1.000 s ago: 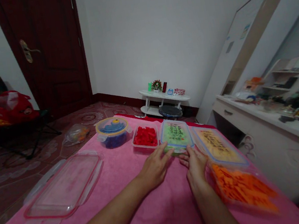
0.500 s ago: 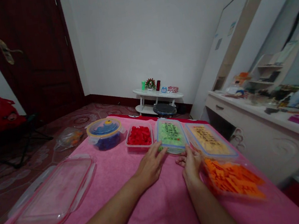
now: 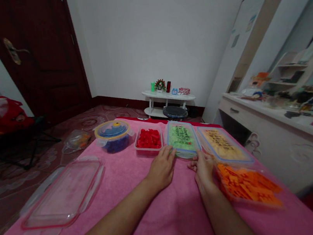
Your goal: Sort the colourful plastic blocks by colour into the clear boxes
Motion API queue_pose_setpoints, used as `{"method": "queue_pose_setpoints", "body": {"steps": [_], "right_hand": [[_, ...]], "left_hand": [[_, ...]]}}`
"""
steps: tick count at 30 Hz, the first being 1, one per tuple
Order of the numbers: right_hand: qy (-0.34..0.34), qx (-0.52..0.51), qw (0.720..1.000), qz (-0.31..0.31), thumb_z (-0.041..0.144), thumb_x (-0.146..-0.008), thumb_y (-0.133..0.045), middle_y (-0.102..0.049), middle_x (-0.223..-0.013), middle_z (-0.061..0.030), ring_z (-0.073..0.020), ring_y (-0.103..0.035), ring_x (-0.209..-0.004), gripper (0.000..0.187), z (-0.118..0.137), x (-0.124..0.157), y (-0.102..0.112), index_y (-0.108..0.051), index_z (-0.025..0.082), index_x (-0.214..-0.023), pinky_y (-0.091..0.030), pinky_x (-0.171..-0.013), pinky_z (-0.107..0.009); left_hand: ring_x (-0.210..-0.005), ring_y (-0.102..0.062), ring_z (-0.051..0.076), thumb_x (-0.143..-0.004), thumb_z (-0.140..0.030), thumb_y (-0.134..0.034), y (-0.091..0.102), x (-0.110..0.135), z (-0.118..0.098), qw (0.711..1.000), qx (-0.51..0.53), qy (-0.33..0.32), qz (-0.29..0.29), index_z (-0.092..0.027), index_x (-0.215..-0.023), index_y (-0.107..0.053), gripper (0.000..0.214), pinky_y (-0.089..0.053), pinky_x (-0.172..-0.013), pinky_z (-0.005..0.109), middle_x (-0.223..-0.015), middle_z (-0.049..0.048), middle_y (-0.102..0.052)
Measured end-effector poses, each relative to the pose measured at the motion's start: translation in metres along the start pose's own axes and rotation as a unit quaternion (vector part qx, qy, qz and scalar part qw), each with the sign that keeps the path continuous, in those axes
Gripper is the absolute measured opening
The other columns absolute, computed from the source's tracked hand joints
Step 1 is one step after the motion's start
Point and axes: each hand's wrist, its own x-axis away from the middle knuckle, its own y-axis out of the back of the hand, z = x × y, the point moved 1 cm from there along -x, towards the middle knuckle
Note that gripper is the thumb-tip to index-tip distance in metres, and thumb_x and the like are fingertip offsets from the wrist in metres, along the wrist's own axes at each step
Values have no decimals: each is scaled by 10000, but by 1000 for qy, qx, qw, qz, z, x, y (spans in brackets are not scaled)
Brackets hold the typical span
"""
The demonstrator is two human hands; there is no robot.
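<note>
A lidded box of green pieces (image 3: 182, 138) stands on the pink cloth (image 3: 160, 219) between an open box of red pieces (image 3: 148, 139) and a lidded box of yellow pieces (image 3: 224, 145). My left hand (image 3: 162, 169) lies with its fingers stretched out, fingertips touching the green box's near left corner. My right hand (image 3: 203, 167) has its fingers curled against the near right corner of the same box. An open tray of orange pieces (image 3: 247, 183) sits just right of my right hand.
A round box of blue pieces (image 3: 113, 135) with a yellow-rimmed lid is at the far left of the row. A loose clear red-rimmed lid (image 3: 63, 194) lies at the left. A dresser (image 3: 280, 142) stands close on the right, a dark door (image 3: 43, 52) behind.
The camera view has shifted slightly. Both hands stay at the near edge of the green box, with my left fingers now a little further onto its corner.
</note>
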Motion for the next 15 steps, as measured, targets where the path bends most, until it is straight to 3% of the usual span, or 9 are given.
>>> {"method": "queue_pose_setpoints", "body": {"steps": [8,12,15], "right_hand": [[-5,-23,1000,-1,359,-681,-623,-498,-476,75,-112,-471,-327,213,-2,-3,0,-484,201,-709,-429,-320,-237],[-28,-17,999,-15,396,-745,-536,-508,-464,52,-126,-493,-327,225,1,-2,-1,-478,191,-672,-448,-322,-254],[-40,-9,999,-7,429,-776,-492,-511,-452,50,-128,-510,-325,268,5,1,-1,-477,183,-671,-457,-332,-250]], "left_hand": [[-1314,-340,289,-766,-163,-536,16,1,-4,999,31,24,37,-147,-1360,-339,626,-369,-1058,456,-1423,168,-354],[-1325,-329,291,-756,-227,-585,50,20,-9,998,28,23,55,-172,-1389,-299,697,-398,-1028,429,-1459,164,-301],[-1193,-476,238,-857,-248,-479,87,49,-7,996,-15,41,77,-205,-1320,-396,473,-449,-956,382,-1339,130,-462]]}}
